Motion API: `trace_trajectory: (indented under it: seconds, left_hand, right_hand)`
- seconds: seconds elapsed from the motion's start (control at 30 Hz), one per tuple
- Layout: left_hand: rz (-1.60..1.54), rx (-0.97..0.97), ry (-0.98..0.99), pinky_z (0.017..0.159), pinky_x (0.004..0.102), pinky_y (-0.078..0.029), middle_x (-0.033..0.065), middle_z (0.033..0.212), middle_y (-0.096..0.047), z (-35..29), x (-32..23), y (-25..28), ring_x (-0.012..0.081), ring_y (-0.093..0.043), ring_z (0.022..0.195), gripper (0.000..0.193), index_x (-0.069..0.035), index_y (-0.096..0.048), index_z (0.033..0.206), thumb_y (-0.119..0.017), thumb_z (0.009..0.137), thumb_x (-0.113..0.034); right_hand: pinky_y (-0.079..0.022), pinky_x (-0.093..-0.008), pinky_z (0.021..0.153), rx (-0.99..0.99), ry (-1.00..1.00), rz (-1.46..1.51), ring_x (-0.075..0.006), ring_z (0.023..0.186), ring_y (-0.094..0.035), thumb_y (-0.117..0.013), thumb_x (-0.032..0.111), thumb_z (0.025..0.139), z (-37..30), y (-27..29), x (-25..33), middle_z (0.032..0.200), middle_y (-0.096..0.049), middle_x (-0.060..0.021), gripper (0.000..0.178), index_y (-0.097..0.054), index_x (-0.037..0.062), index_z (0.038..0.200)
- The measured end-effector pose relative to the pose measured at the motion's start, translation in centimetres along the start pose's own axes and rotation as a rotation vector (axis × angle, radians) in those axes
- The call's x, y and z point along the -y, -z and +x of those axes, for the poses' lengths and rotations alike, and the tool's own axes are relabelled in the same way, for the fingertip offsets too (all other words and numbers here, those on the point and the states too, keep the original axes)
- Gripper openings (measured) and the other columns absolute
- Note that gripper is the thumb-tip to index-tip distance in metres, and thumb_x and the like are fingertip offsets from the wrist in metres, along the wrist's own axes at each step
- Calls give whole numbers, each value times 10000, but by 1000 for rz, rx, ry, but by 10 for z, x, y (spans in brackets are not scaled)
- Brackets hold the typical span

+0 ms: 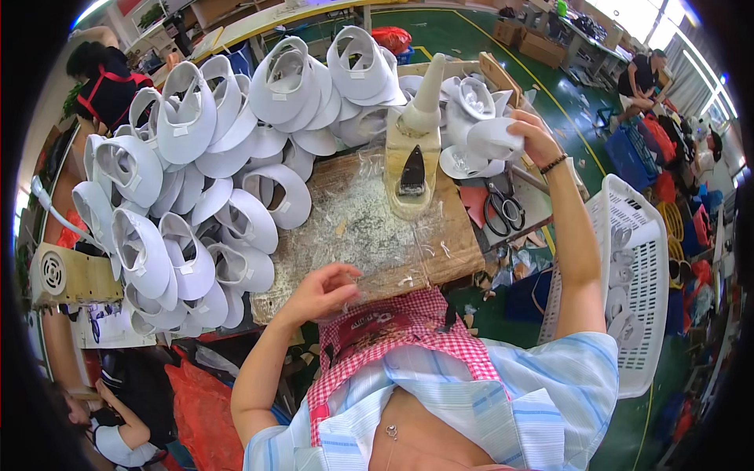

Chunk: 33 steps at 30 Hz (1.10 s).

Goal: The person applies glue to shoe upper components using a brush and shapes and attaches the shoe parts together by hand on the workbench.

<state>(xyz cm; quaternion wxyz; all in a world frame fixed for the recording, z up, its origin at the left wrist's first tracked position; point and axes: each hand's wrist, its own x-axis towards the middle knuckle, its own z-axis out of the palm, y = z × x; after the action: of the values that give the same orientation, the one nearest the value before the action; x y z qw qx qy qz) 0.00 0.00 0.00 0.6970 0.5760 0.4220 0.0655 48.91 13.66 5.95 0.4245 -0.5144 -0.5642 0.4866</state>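
My right hand (536, 140) is raised at the far right of the bench, its fingers and thumb closed on a white rounded piece (495, 140) that looks like a shoe upper or a visor. Similar white pieces (471, 102) lie just beyond and below it. My left hand (323, 292) hovers over the near edge of a worn wooden board (345, 212), fingers loosely bent and apart, holding nothing. Between the hands, farther off, stands a beige block (403, 153) with a pale cone-shaped top (426, 98) and a dark iron-shaped plate (412, 171) on its front.
Rows of white brimmed pieces (188, 114) crowd the bench's left and back. Black-handled scissors (504, 210) lie right of the board. A white plastic basket (640, 298) holding pale pieces stands by my right arm. A red bag (203, 404) is at lower left. Other people sit or work around.
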Motion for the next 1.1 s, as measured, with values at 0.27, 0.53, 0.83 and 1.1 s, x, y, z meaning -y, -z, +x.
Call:
trace_trajectory:
  seconds: [0.27, 0.53, 0.83, 1.1]
  left_hand:
    - [-888, 466, -378, 944, 380, -460, 173, 1307, -507, 48, -46, -7, 241, -526, 1166, 584, -50, -391, 1347, -443, 945, -471]
    - [-250, -577, -507, 795, 234, -480, 42, 995, -646, 24, -15, -13, 87, -592, 890, 309, -1, -571, 1135, -660, 843, -54]
    - [-639, -850, -584, 767, 268, -512, 43, 1034, -571, 27, 54, -35, 123, -583, 910, 316, -57, -416, 1269, -471, 963, -112]
    - [-1181, -431, -578, 836, 302, -505, 94, 1130, -607, 1, 45, -22, 175, -607, 1010, 324, -21, -485, 1237, -431, 972, -200]
  right_hand:
    - [-229, -511, 1088, 664, 691, -585, -234, 1061, -587, -677, 53, 702, -141, -155, 94, 970, -654, -77, 170, -612, 76, 857]
    - [-366, -430, 986, 478, 797, -1019, -272, 981, -570, -645, 63, 657, -113, -215, 42, 992, -600, -97, 319, -583, 59, 970]
    - [-484, -422, 743, -17, 318, -309, -323, 792, -631, -633, 153, 802, -91, -339, -6, 850, -649, -162, 139, -624, 16, 818]
    - [-415, -449, 964, 157, 1079, -838, -292, 1033, -586, -618, 112, 724, -108, -358, -23, 1057, -621, -165, 237, -581, -12, 922]
